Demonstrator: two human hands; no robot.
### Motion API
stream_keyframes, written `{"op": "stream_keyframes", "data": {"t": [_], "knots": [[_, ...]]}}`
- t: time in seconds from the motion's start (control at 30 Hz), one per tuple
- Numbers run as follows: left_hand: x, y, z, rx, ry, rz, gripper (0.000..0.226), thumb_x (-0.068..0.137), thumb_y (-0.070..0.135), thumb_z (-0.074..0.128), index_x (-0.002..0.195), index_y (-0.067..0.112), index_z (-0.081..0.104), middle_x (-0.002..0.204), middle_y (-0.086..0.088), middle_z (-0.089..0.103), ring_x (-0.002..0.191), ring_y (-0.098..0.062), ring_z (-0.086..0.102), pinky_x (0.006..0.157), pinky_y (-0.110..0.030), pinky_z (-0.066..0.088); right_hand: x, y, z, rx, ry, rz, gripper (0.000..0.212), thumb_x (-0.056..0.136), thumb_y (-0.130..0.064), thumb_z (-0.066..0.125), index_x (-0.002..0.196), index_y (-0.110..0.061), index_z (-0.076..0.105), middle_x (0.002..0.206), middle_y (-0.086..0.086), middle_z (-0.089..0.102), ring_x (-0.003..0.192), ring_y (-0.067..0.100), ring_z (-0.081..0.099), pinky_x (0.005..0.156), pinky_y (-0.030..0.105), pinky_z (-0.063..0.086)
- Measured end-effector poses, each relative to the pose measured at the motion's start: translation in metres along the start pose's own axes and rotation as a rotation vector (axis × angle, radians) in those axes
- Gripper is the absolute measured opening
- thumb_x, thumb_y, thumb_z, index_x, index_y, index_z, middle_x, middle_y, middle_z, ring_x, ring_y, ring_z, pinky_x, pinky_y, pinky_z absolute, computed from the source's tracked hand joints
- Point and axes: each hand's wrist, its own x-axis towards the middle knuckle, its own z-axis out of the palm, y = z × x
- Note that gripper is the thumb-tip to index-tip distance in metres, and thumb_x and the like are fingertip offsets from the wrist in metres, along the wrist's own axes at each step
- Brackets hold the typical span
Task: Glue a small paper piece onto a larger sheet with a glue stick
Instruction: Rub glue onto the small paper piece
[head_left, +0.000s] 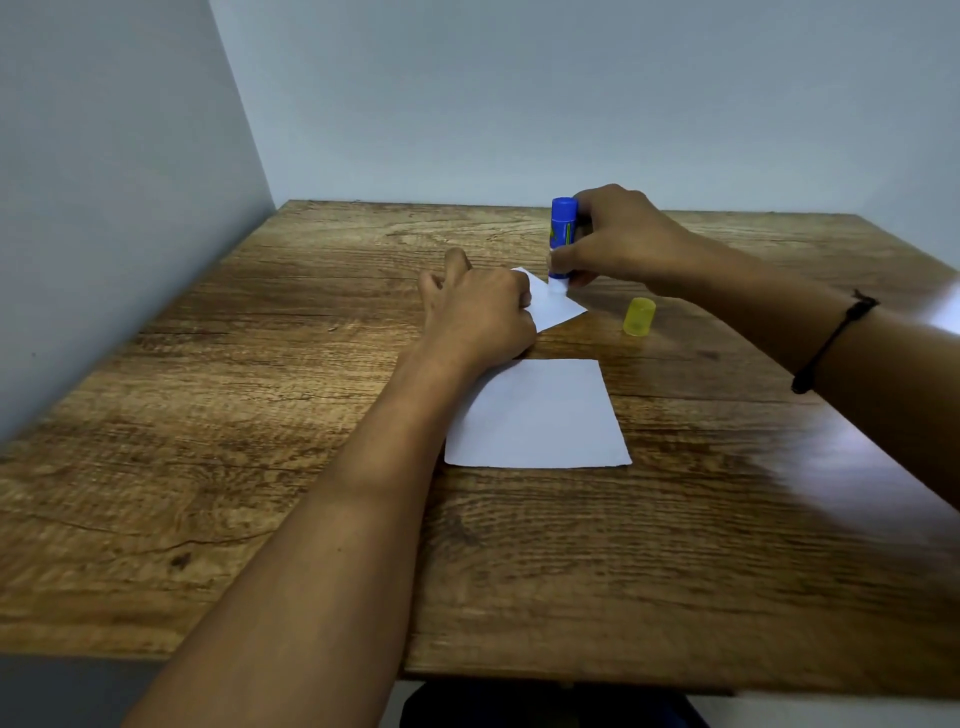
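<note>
A small white paper piece (556, 306) lies on the wooden table (234, 415), its left part covered by my left hand (480, 312), which presses it down. My right hand (623, 241) grips a blue glue stick (562, 234) upright, its white tip touching the small piece. Nearer to me lies a larger white sheet (540, 415), flat and untouched except where my left wrist crosses its far left corner. The yellow glue cap (639, 316) stands on the table right of the small piece.
Grey walls close the table at the left and back. Bare wood stretches to the left and in front of the larger sheet. A black cord bracelet (831, 343) circles my right wrist.
</note>
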Motion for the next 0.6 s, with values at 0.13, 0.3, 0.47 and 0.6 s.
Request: {"op": "stream_keyframes", "data": {"t": [0.13,0.3,0.47,0.6], "knots": [[-0.001,0.0,0.001,0.002,0.02,0.005,0.026,0.079,0.017,0.045,0.098,0.022,0.062,0.1,0.001,0.067,0.118,-0.027,0.029,0.077,-0.038,0.013,-0.006,0.004,-0.005,0.001,0.002,0.012,0.022,0.073,-0.007,0.07,0.09,-0.007,0.056,0.074,0.005,0.059,0.058,0.013,0.061,0.046,0.011,0.05],[-0.002,0.001,0.002,0.043,0.023,-0.001,0.028,0.08,0.017,0.043,0.099,0.019,0.063,0.104,0.0,0.067,0.117,-0.028,0.028,0.075,-0.038,0.011,-0.011,0.007,-0.01,-0.012,-0.002,0.012,0.021,0.072,-0.008,0.07,0.087,-0.008,0.056,0.072,0.005,0.059,0.057,0.014,0.062,0.047,0.013,0.05],[-0.002,0.003,0.001,0.097,0.028,-0.005,0.029,0.082,0.018,0.041,0.101,0.019,0.063,0.11,0.0,0.065,0.117,-0.028,0.029,0.077,-0.039,0.014,-0.013,0.006,-0.014,-0.064,-0.026,0.02,0.02,0.071,-0.009,0.07,0.086,-0.006,0.057,0.07,0.004,0.058,0.058,0.018,0.063,0.052,0.02,0.049],[-0.002,0.001,0.0,0.143,0.046,-0.025,0.028,0.085,0.024,0.041,0.102,0.017,0.063,0.115,-0.003,0.06,0.123,-0.031,0.027,0.085,-0.043,0.021,-0.012,0.004,-0.019,-0.045,0.009,0.005,0.019,0.071,-0.007,0.069,0.085,-0.006,0.056,0.07,0.004,0.056,0.06,0.02,0.06,0.052,0.021,0.048]]}}
